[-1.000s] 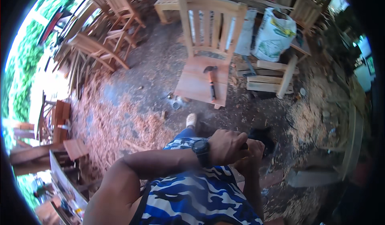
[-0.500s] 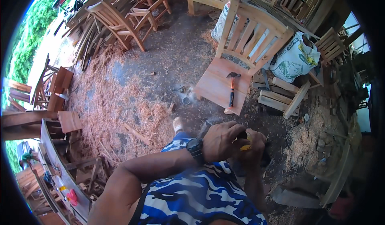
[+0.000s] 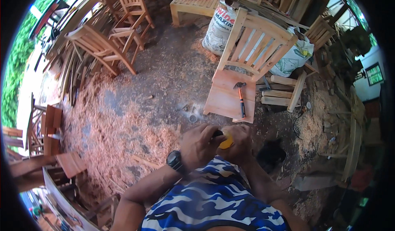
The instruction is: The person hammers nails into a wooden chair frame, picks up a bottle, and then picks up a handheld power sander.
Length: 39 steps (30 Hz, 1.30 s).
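Note:
In front of my chest, both hands are close together around a small, rounded yellow-and-black thing [image 3: 226, 141]. My left hand [image 3: 197, 145], with a black watch on its wrist, has its fingers curled on the dark part. My right hand [image 3: 240, 142] is closed at the yellow side. Its fingers are partly hidden, and the kind of thing held cannot be made out. Just beyond the hands stands a wooden chair [image 3: 224, 93] with a slatted back. A claw hammer [image 3: 241, 101] with an orange and black handle lies on its seat.
Wood shavings [image 3: 123, 120] cover much of the floor at left. Slatted chairs [image 3: 98, 45] and stacked planks stand at far left. Filled white sacks [image 3: 218, 31] sit behind the near chair, with cut wood pieces [image 3: 277, 94] right of it. A dark rounded thing [image 3: 271, 155] lies right of my hands.
My view has turned, so the chair and hammer appear rotated. Both hands have shifted left in the picture, still together on the yellow-and-black thing, and more of its yellow side shows.

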Each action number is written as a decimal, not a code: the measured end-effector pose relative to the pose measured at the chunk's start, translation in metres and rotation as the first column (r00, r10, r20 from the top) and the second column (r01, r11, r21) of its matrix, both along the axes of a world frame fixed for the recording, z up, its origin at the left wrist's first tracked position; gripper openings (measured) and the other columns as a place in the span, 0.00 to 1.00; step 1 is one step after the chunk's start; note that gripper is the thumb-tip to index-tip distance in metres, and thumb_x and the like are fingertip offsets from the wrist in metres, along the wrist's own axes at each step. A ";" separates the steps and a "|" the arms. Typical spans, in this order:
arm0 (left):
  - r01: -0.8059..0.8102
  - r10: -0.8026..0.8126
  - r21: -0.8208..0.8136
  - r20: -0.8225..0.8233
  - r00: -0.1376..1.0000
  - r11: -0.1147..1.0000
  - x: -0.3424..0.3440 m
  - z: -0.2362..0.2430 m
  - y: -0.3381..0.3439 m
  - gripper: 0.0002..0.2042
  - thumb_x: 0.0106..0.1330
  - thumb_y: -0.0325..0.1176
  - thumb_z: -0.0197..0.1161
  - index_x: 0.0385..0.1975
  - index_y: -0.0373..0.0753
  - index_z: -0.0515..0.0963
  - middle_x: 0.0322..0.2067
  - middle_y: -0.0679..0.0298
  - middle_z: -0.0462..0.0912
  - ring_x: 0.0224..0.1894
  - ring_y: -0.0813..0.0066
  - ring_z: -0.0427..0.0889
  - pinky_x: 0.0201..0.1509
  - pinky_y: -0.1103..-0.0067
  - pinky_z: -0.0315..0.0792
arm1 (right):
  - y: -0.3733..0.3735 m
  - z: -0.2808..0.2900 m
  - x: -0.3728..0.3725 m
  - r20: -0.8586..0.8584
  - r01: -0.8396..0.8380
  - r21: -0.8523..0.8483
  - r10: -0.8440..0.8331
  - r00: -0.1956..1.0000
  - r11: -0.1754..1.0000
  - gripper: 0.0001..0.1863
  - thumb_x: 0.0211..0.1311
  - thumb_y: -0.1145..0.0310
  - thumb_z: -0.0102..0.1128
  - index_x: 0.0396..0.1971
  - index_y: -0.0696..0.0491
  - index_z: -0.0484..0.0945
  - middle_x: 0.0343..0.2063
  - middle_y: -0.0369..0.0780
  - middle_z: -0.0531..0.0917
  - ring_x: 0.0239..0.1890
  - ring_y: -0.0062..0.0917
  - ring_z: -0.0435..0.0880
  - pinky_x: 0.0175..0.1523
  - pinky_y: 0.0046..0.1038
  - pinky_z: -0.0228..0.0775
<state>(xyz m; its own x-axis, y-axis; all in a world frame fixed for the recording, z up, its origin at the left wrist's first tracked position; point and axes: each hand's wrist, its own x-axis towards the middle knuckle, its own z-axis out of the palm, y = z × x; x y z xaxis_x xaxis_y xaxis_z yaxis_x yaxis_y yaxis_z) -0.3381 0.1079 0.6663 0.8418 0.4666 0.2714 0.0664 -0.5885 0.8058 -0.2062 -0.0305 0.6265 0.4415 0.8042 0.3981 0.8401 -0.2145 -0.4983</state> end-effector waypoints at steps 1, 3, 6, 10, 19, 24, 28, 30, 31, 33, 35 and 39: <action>0.067 -0.066 0.052 -0.026 0.998 0.996 -0.008 0.009 0.013 0.08 0.65 0.33 0.69 0.40 0.38 0.81 0.29 0.57 0.82 0.32 0.54 0.84 0.34 0.64 0.77 | 0.009 0.000 -0.004 -0.103 -0.089 0.007 0.089 0.991 0.996 0.20 0.44 0.56 0.70 0.36 0.52 0.80 0.28 0.42 0.83 0.34 0.41 0.83 0.50 0.42 0.66; 0.219 -0.213 0.089 -0.070 0.975 0.972 -0.023 0.019 0.041 0.12 0.63 0.30 0.68 0.46 0.40 0.81 0.33 0.56 0.81 0.37 0.54 0.84 0.39 0.65 0.78 | 0.022 0.001 -0.009 -0.293 -0.206 -0.007 0.195 0.936 0.978 0.26 0.37 0.57 0.77 0.39 0.52 0.82 0.32 0.42 0.85 0.38 0.41 0.84 0.54 0.42 0.67; 0.356 -0.361 0.171 -0.003 0.933 0.919 -0.043 0.026 0.076 0.18 0.61 0.27 0.69 0.53 0.41 0.81 0.38 0.55 0.81 0.39 0.54 0.84 0.42 0.65 0.79 | 0.045 0.012 -0.013 -0.412 -0.354 -0.036 0.309 0.857 0.935 0.29 0.36 0.56 0.80 0.41 0.52 0.83 0.36 0.42 0.86 0.42 0.40 0.84 0.57 0.41 0.67; 0.398 -0.412 0.200 0.032 0.911 0.895 -0.060 0.025 0.099 0.25 0.55 0.20 0.61 0.56 0.39 0.81 0.46 0.52 0.81 0.43 0.52 0.83 0.47 0.67 0.79 | 0.071 0.010 -0.014 -0.459 -0.450 -0.075 0.369 0.808 0.890 0.30 0.34 0.55 0.81 0.42 0.51 0.83 0.38 0.43 0.86 0.44 0.41 0.84 0.59 0.42 0.67; 0.224 -0.211 0.175 -0.087 0.974 0.959 -0.068 0.025 0.128 0.20 0.61 0.27 0.71 0.54 0.34 0.80 0.34 0.55 0.83 0.32 0.57 0.82 0.34 0.67 0.76 | 0.125 0.007 -0.023 -0.416 -0.477 -0.066 0.410 0.812 0.877 0.25 0.40 0.59 0.77 0.41 0.53 0.83 0.35 0.43 0.85 0.44 0.40 0.84 0.59 0.40 0.67; 0.120 -0.095 0.138 -0.174 0.980 0.983 -0.061 0.024 0.166 0.17 0.61 0.24 0.66 0.51 0.35 0.80 0.39 0.55 0.83 0.38 0.55 0.83 0.41 0.65 0.78 | 0.182 0.000 -0.009 -0.288 -0.429 -0.040 0.401 0.870 0.902 0.21 0.40 0.61 0.76 0.37 0.52 0.81 0.33 0.41 0.85 0.41 0.39 0.85 0.56 0.42 0.67; 0.186 -0.166 0.219 -0.107 0.980 0.958 -0.041 0.022 0.226 0.23 0.57 0.24 0.68 0.56 0.37 0.79 0.51 0.51 0.82 0.46 0.52 0.83 0.49 0.64 0.78 | 0.248 -0.011 0.008 -0.431 -0.512 0.026 0.472 0.770 0.859 0.21 0.41 0.61 0.75 0.38 0.51 0.83 0.35 0.42 0.86 0.42 0.40 0.85 0.58 0.43 0.64; 0.136 -0.117 0.230 -0.093 0.989 0.964 -0.019 0.030 0.256 0.28 0.57 0.27 0.71 0.61 0.37 0.77 0.57 0.49 0.80 0.49 0.52 0.84 0.53 0.63 0.77 | 0.287 -0.016 0.023 -0.400 -0.512 0.139 0.521 0.754 0.848 0.20 0.42 0.62 0.75 0.38 0.50 0.83 0.35 0.42 0.86 0.42 0.39 0.85 0.58 0.45 0.64; 0.060 -0.040 0.194 -0.104 0.994 0.979 -0.005 0.033 0.270 0.27 0.58 0.28 0.72 0.60 0.36 0.77 0.56 0.48 0.81 0.48 0.51 0.84 0.52 0.63 0.78 | 0.306 -0.030 0.035 -0.404 -0.493 0.104 0.489 0.773 0.864 0.23 0.40 0.60 0.76 0.39 0.50 0.82 0.34 0.43 0.85 0.42 0.42 0.85 0.57 0.47 0.64; -0.066 0.097 0.160 -0.199 0.975 0.985 0.014 0.027 0.308 0.24 0.60 0.30 0.72 0.57 0.35 0.77 0.50 0.48 0.83 0.45 0.51 0.85 0.49 0.63 0.78 | 0.344 -0.046 0.058 -0.403 -0.487 0.058 0.467 0.787 0.871 0.25 0.39 0.58 0.76 0.41 0.50 0.82 0.34 0.43 0.85 0.42 0.43 0.84 0.57 0.48 0.65; -0.080 0.113 0.146 -0.241 0.964 0.986 0.032 0.017 0.356 0.15 0.62 0.33 0.74 0.46 0.34 0.83 0.35 0.53 0.88 0.37 0.57 0.88 0.40 0.67 0.80 | 0.388 -0.058 0.077 -0.400 -0.488 0.007 0.449 0.799 0.873 0.31 0.36 0.54 0.77 0.45 0.50 0.82 0.35 0.43 0.85 0.42 0.47 0.83 0.55 0.49 0.66; -0.081 0.097 0.088 -0.200 0.975 0.993 0.095 0.026 0.442 0.11 0.62 0.30 0.73 0.42 0.34 0.84 0.31 0.55 0.87 0.32 0.57 0.87 0.36 0.67 0.79 | 0.473 -0.037 0.133 -0.415 -0.478 0.154 0.496 0.763 0.865 0.27 0.40 0.59 0.76 0.44 0.51 0.82 0.37 0.43 0.85 0.43 0.43 0.84 0.56 0.48 0.65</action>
<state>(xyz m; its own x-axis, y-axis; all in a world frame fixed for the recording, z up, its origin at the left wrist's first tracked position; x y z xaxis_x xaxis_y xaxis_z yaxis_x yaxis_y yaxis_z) -0.2426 0.5495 0.6928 0.8391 0.5262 0.1379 0.2791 -0.6340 0.7212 -0.0728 0.4430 0.5897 0.1258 0.9463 0.2978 0.5268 0.1906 -0.8283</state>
